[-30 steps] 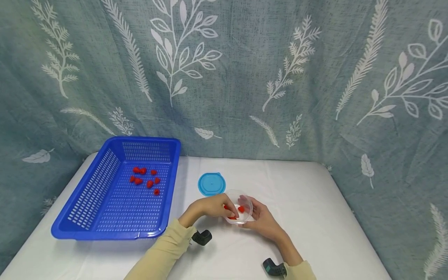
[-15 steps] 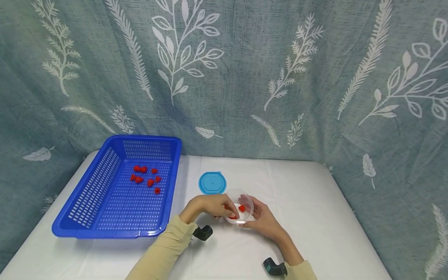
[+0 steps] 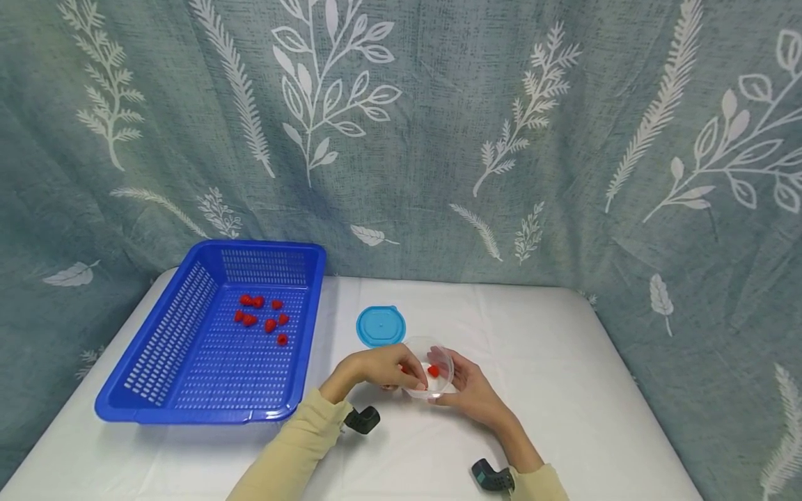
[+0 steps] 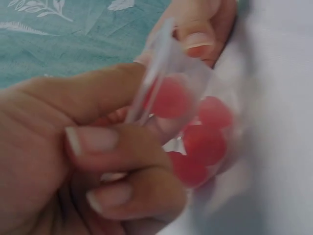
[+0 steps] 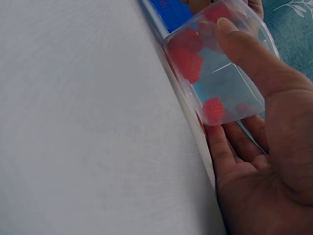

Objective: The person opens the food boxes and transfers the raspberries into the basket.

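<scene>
My right hand [image 3: 473, 393] holds a small clear plastic tub [image 5: 234, 81] from its right side, thumb on one wall and fingers under another. Several red raspberries lie inside it, one of them a raspberry [image 5: 212, 111] near the base. My left hand [image 3: 388, 365] reaches over the rim with the thumb and a finger inside. In the left wrist view these appear to pinch a raspberry [image 4: 170, 98] behind the clear wall, though the fingertips are partly hidden. The left hand's other fingers [image 4: 142, 196] stay curled outside the tub.
A blue perforated basket [image 3: 263, 245] stands at the left, several raspberries [image 3: 270, 325] on its floor. A round blue lid [image 3: 381, 326] lies flat behind the tub on the white tablecloth [image 3: 539, 334]. A patterned green curtain [image 3: 426, 139] hangs at the back.
Both hands keep almost the same place at the tub. The left fingertips have shifted slightly, and less red shows beneath them. The basket, its raspberries and the lid have not moved.
</scene>
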The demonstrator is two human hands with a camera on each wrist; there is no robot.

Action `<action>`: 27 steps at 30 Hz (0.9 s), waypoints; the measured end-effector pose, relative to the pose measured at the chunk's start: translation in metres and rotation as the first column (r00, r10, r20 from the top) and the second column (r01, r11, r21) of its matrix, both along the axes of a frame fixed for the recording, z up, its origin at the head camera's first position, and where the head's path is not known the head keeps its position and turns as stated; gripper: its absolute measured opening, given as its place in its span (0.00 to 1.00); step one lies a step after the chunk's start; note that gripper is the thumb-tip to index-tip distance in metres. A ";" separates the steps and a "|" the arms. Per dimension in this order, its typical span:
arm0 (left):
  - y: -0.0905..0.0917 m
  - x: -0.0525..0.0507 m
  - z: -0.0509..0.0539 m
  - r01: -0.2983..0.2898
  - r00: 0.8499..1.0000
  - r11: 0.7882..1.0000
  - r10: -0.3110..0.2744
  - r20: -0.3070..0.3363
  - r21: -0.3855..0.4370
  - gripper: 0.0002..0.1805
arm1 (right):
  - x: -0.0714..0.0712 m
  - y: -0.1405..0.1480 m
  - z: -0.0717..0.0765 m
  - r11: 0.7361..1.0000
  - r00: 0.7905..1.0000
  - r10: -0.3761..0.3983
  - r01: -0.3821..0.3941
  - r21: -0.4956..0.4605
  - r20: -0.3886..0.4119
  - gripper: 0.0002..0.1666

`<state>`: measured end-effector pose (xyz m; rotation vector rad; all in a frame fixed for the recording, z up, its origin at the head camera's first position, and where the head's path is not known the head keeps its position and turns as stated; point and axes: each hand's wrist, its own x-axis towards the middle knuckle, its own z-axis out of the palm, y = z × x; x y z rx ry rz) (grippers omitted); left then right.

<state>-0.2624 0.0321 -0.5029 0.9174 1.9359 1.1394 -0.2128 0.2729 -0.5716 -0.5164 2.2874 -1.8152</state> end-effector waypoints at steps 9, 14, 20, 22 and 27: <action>0.006 0.009 -0.008 -0.100 0.978 0.995 0.099 -0.185 0.003 0.10 | -0.001 0.001 -0.001 1.000 1.000 0.001 -0.001 -0.005 -0.004 0.52; 0.005 0.011 -0.008 -0.081 0.976 0.997 0.079 -0.203 -0.002 0.12 | -0.001 0.000 -0.002 1.000 1.000 0.004 -0.004 -0.007 -0.002 0.52; 0.001 0.007 -0.008 -0.009 0.987 1.000 0.007 -0.163 -0.007 0.08 | -0.001 0.001 -0.002 1.000 1.000 0.009 -0.010 -0.015 -0.012 0.52; -0.001 0.006 -0.008 0.013 0.991 1.000 -0.013 -0.137 -0.004 0.07 | -0.001 0.000 -0.001 1.000 1.000 0.005 -0.005 -0.013 -0.008 0.52; -0.002 0.005 -0.008 0.016 0.995 1.000 -0.015 -0.101 0.013 0.10 | 0.000 0.000 0.000 1.000 1.000 -0.008 0.008 0.006 0.005 0.52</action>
